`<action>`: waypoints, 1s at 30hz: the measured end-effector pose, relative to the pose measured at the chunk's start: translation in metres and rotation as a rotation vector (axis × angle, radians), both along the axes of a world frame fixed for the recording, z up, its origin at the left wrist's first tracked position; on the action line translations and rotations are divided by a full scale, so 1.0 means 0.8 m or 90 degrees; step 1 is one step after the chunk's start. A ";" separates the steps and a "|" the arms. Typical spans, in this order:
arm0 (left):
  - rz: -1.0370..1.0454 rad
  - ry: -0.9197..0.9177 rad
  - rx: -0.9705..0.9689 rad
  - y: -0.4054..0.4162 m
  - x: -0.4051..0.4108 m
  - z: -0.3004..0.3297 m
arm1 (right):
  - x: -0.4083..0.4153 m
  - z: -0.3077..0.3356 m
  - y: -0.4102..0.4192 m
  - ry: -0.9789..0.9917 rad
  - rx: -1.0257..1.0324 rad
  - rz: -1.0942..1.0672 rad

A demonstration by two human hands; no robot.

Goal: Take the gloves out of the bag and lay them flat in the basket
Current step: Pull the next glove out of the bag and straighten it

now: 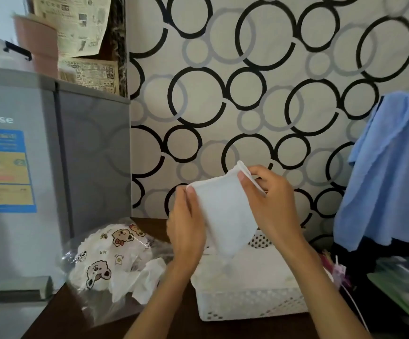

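Observation:
A white glove (pixel 225 211) hangs in the air above the white perforated basket (pixel 252 307). My left hand (pixel 186 228) pinches its left upper edge and my right hand (pixel 272 204) pinches its right upper corner, holding it spread between them. The glove's lower tip dangles just over the basket, where more white fabric lies. To the left on the dark table sits a clear plastic bag (pixel 110 265) with cartoon bear prints, holding several more white gloves, some spilling from its open mouth.
A grey fridge (pixel 51 167) stands at the left, close behind the bag. A blue cloth (pixel 389 172) hangs at the right over dark items. A green folder (pixel 404 289) lies right of the basket. The circle-patterned wall is directly behind.

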State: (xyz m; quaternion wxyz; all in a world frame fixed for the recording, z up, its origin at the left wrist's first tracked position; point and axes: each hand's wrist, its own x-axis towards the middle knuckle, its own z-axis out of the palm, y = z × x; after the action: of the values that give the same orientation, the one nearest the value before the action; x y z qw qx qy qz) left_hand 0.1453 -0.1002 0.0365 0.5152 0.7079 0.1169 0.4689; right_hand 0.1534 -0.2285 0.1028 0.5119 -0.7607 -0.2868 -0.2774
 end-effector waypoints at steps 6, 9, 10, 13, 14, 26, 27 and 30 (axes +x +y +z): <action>0.211 -0.093 0.357 0.066 -0.037 0.025 | -0.004 -0.028 0.011 0.149 0.118 0.071; 0.183 -0.005 0.408 0.071 -0.028 0.043 | 0.018 -0.041 -0.002 0.311 0.065 0.140; 0.145 0.069 0.405 0.070 -0.016 0.041 | 0.029 -0.047 -0.009 0.353 0.016 0.153; -0.026 0.332 0.427 0.062 0.036 0.007 | 0.068 -0.075 -0.040 0.425 -0.152 0.126; -0.086 0.391 0.433 0.057 0.053 -0.010 | 0.080 -0.085 -0.050 0.443 -0.203 0.097; -0.080 0.472 0.759 -0.007 0.133 -0.058 | 0.131 -0.126 -0.111 0.419 -0.314 -0.202; -0.059 0.471 0.797 -0.011 0.133 -0.057 | 0.130 -0.126 -0.112 0.416 -0.311 -0.216; 0.008 0.407 0.859 -0.014 0.127 -0.056 | 0.130 -0.130 -0.114 0.391 -0.312 -0.253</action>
State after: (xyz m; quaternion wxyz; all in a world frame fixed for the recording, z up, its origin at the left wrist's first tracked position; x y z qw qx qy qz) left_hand 0.2470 -0.1113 -0.0084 -0.0926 0.9714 -0.0482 0.2132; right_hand 0.2576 -0.3195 -0.0015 0.3149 -0.9471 -0.0267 -0.0553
